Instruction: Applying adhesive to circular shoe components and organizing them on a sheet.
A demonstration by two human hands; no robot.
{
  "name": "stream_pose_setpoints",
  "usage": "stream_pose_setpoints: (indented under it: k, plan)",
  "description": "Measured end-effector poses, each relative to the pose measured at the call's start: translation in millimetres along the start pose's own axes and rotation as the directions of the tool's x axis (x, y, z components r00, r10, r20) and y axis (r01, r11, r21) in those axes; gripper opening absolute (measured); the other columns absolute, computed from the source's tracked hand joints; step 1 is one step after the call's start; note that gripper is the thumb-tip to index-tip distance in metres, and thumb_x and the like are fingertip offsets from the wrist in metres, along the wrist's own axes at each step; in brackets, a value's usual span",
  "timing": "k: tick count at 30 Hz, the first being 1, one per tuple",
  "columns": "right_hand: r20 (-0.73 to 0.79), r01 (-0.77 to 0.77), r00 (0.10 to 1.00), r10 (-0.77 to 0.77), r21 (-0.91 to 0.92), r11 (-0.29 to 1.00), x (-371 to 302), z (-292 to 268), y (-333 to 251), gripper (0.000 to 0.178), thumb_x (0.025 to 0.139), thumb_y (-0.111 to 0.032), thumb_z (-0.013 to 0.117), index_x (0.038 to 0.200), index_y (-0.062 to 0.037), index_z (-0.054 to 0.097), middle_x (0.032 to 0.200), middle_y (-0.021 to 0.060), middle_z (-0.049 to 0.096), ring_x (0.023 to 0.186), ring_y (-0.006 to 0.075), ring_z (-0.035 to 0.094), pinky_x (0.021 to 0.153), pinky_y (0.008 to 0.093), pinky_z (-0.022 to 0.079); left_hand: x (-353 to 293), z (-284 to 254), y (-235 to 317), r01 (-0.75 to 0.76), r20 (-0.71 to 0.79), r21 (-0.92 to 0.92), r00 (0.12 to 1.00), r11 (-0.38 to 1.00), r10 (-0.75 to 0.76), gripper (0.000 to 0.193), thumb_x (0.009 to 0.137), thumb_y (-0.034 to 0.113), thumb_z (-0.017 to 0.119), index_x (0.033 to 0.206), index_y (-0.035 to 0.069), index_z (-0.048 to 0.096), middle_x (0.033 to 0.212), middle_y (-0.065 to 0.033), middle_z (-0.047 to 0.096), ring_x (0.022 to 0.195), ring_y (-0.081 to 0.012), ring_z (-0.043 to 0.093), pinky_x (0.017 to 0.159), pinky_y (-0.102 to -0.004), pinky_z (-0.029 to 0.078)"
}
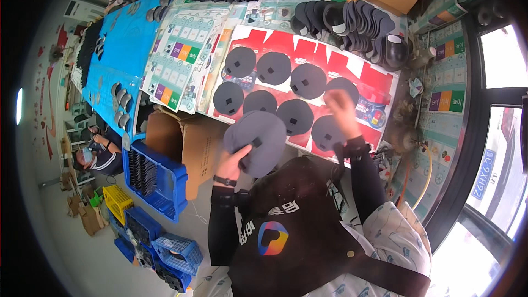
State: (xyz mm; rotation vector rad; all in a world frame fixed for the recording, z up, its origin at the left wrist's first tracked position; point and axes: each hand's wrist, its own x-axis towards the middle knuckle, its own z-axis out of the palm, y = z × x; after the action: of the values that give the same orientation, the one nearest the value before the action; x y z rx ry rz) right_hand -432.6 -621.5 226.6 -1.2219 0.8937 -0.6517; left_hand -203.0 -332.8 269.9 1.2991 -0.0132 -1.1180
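Far left, blue plastic crates (157, 179) on the floor beside an open brown carton (201, 151). On the table (440, 126), pale printed sheets (184, 49), then red-and-white printed cardboard (379, 80) carrying rows of dark grey discs (307, 81). Left hand (234, 162): fingers clamped on a grey disc (258, 140), raised above the carton. Right hand (341, 111): fingers together, blurred, touching a disc on the cardboard.

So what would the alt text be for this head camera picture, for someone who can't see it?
Seen from above, a person's left hand holds a stack of dark grey round pieces, while the right hand reaches over rows of the same discs laid on red cardboard. Blue crates sit on the floor.
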Motion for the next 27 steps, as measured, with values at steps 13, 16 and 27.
stream_pose_setpoints:
  k: [13,16,27]
  plan:
    - [-0.066,0.251,0.932,-0.356,-0.591,0.766,-78.0,69.4,4.6,0.019,0.09,-0.019,0.074,0.101,-0.0034,0.074,0.076,0.0199,0.068,0.065,0.0347,0.069,0.061,0.038,0.054,15.5,28.6,-28.9,0.101,0.131,0.158,0.984,0.982,-0.122,0.04,0.098,0.019,0.069,0.132,0.0,0.06,0.127,-0.0051,0.066,0.114,-0.0156,0.061,0.099,-0.0324,0.048]
    - [-0.184,0.217,0.92,-0.347,-0.498,0.84,-82.1,54.8,15.3,0.017,0.093,-0.018,0.071,0.101,-0.0026,0.074,0.077,0.021,0.068,0.065,0.0314,0.069,0.062,0.0362,0.053,11.9,20.2,-24.8,0.112,0.103,0.169,0.986,0.979,-0.131,0.042,0.097,0.016,0.069,0.135,0.001,0.059,0.127,-0.0048,0.065,0.115,-0.0176,0.061,0.1,-0.034,0.048]
    - [-0.44,-0.131,0.888,0.133,0.035,0.991,-64.9,-162.0,96.7,0.013,0.103,-0.019,0.059,0.101,-0.0071,0.065,0.083,0.0006,0.062,0.067,0.011,0.061,0.048,0.0302,0.057,-12.3,-53.3,-3.2,0.065,0.029,-0.047,0.998,0.997,-0.063,0.04,0.101,0.013,0.063,0.14,0.007,0.054,0.135,-0.0063,0.061,0.121,-0.0235,0.06,0.101,-0.0434,0.051]
